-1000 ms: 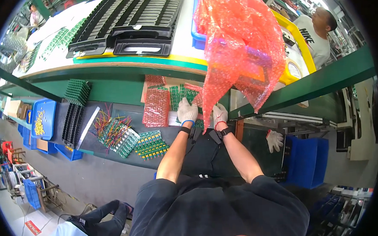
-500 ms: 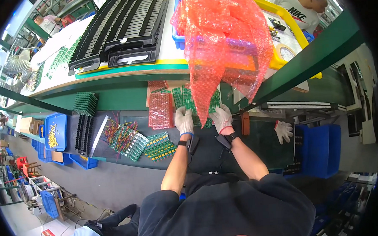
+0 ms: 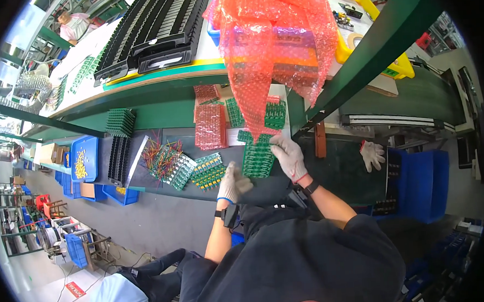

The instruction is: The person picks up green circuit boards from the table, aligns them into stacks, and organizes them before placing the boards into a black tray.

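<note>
My right hand (image 3: 289,155), in a white knitted glove, grips the right edge of a green circuit board panel (image 3: 258,160) at its upper corner. The panel lies flat or nearly so over the dark bench. To its left, my gloved left hand (image 3: 234,183) is apart from it, fingers stretched and holding nothing. Just beyond that hand lie boards with yellow parts (image 3: 208,172). Further green boards (image 3: 274,114) sit behind the panel, partly hidden by hanging pink bubble wrap (image 3: 255,84). A stack in pink bubble wrap (image 3: 210,126) rests to the left of them.
Boards with red and yellow wires (image 3: 169,164) lie at left, near a black rack (image 3: 119,160) and a blue tray of yellow parts (image 3: 85,159). A green post (image 3: 358,63) slants across the right side. An unworn glove (image 3: 372,155) lies at right, beside blue bins (image 3: 413,186).
The green panel has come toward me from under the bubble wrap with my right hand on it. My left hand has let go and moved nearer and slightly left. The view has shifted.
</note>
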### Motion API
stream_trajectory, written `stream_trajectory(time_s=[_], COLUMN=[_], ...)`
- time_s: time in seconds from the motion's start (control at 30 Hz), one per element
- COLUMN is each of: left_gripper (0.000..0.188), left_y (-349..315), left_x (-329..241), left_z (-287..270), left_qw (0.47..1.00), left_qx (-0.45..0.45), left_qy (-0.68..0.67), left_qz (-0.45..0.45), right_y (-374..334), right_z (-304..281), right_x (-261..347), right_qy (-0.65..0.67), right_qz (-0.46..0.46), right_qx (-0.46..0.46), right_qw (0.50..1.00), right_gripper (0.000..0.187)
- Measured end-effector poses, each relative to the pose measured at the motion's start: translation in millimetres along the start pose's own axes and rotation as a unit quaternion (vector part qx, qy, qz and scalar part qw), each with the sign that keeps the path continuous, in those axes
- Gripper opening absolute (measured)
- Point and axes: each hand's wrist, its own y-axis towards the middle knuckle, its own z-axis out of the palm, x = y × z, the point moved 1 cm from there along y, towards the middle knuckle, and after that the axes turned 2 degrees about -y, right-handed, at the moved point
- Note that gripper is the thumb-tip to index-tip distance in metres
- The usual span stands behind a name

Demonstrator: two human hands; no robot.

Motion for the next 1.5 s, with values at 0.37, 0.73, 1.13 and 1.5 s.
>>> stream_trajectory(time_s=[0.37,0.73,1.13,1.5], left_gripper=[0.039,0.025,0.037,0.04], left_y=[-44,-42,-34,-37], left_x=[-32,-23,-32,-34], left_z=[50,92,80,76], left_qw=[0.959,0.979,0.963,0.946], left_qx=[0.131,-0.054,-0.033,-0.015], left_qy=[-0.252,0.117,0.178,0.242], left_qz=[0.014,0.158,0.198,0.216], right_y=[-79,-43,-41,-44], right_z=[-12,-13,7,4], right_x=[90,7,15,10], right_qy=[-0.256,-0.112,-0.071,-0.035], right_qz=[-0.464,0.0,-0.075,-0.034], right_qx=[0.183,0.011,-0.005,0.009], right_qw=[0.828,0.994,0.995,0.999], right_gripper=[0.017,0.034,0.039,0.04])
